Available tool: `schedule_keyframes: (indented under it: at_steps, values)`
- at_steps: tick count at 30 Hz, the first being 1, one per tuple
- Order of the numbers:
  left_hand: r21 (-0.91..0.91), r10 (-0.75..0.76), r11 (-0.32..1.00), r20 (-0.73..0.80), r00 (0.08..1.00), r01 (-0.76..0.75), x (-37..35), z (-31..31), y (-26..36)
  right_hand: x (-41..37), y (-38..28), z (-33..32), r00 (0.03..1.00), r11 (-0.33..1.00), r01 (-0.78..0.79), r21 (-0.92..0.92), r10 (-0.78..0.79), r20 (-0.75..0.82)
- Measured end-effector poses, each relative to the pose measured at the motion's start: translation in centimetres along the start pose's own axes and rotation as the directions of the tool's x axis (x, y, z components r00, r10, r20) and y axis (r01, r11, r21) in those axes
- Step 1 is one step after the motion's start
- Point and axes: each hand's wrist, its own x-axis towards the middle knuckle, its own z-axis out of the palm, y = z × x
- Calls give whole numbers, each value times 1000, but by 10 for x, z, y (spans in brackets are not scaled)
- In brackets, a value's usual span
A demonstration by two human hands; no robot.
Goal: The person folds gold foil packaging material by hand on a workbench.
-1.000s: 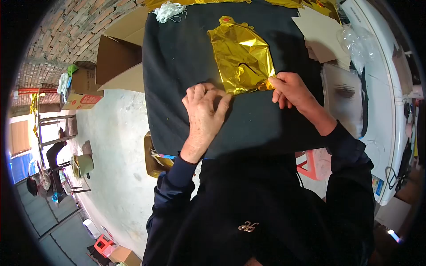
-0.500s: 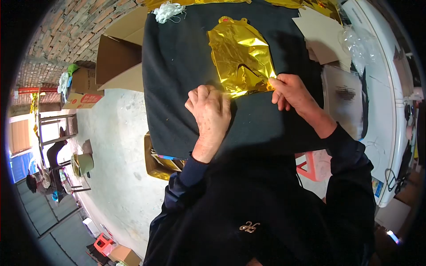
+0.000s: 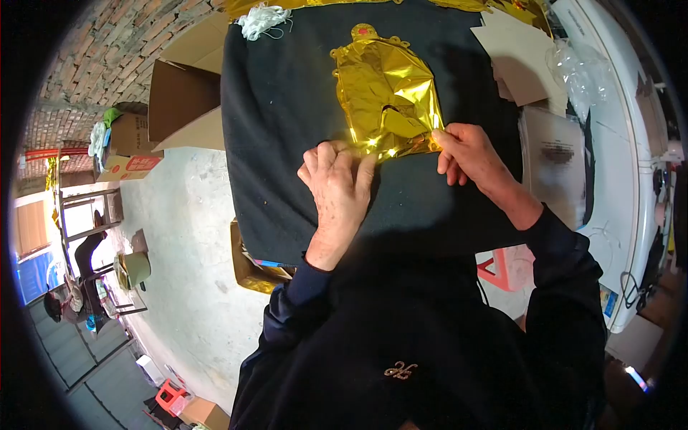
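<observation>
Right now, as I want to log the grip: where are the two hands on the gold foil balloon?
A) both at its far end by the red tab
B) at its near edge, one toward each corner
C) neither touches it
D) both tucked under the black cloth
B: the left hand lies on the near-left edge of the gold foil balloon, and the right hand pinches its near-right corner, atop the black cloth.

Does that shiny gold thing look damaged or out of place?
The gold foil balloon lies flat and heavily creased on the dark cloth, one fold bulging near its lower middle. The right hand pinches its lower right corner; the left hand rests on its lower edge. Whether it is torn is unclear.
</observation>
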Motion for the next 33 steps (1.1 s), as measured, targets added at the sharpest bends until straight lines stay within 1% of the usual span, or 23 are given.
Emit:
schedule_keyframes:
  at_steps: [4, 7, 10, 13, 16, 22, 25, 28, 33]
  values:
    - [-75, -47, 996, 66, 997, 52, 6, -4, 5, -2, 2, 1, 1000, 1000, 9, 14, -9, -3]
    - [-84, -62, 994, 134, 989, 74, 11, -3, 6, -1, 1, 1, 1000, 1000, -1, 17, 1, 1]
    - [-78, -82, 992, 160, 984, 95, 13, -3, 8, -4, -3, 2, 1000, 999, 1, 39, -1, 9]
    - [-73, -73, 994, 159, 985, 86, 11, -1, 5, -5, -4, 0, 999, 997, -13, 79, 11, 32]
    - [-80, -82, 992, 148, 986, 95, 11, 1, 5, -7, -10, -2, 998, 998, 13, 62, -17, 63]
    - [-108, -93, 988, 172, 981, 113, 13, -2, 4, -7, -12, -3, 996, 996, 16, 88, -24, 89]
    - [-107, -67, 990, 206, 976, 91, 12, -4, 2, -3, -6, -6, 988, 995, 4, 99, -19, 151]
    - [-110, -47, 992, 196, 980, 69, 12, -4, 2, -3, -7, -5, 989, 996, -23, 92, 9, 148]
    - [-111, -49, 991, 224, 973, 76, 15, -7, 2, -2, -14, -8, 982, 991, -74, 114, 52, 184]
